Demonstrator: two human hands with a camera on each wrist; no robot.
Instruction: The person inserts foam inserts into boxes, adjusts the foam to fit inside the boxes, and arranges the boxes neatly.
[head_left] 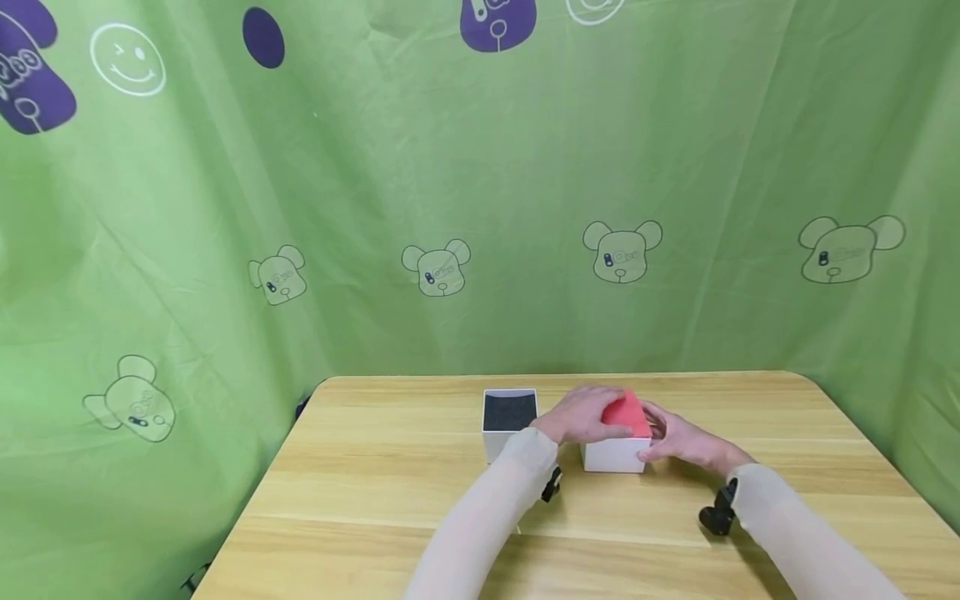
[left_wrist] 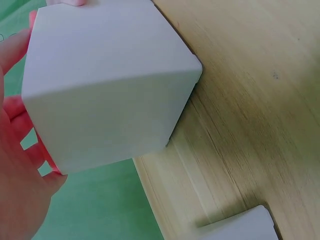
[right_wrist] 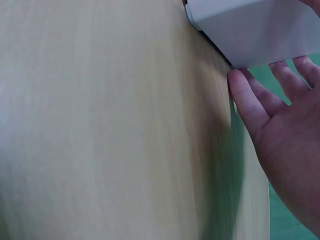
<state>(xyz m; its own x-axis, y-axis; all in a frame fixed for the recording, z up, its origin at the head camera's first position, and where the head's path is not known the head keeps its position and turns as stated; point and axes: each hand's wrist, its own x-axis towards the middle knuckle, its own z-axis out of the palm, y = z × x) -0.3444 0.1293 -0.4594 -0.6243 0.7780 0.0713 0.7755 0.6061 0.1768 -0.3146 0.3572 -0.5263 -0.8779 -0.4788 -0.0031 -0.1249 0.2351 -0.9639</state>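
Note:
A white box [head_left: 611, 457] stands on the table, with a bright red soft-looking piece [head_left: 630, 414] rising in a slope from its top. My left hand [head_left: 587, 415] grips the red piece, thumb toward me and fingers over its far side. In the left wrist view, red shows along the box's rim beside the fingers. My right hand [head_left: 686, 442] holds the box's right side, its thumb near the front corner and its fingers behind; the right wrist view shows this hand [right_wrist: 292, 130] against the box wall. The inside of the box is hidden.
Left of the hands stands a second white box [head_left: 498, 446], open-topped, with a dark grey lining or filling [head_left: 510, 412]. Both boxes are on a wooden table [head_left: 360, 483]. A green printed curtain [head_left: 525, 325] surrounds the table's back and sides.

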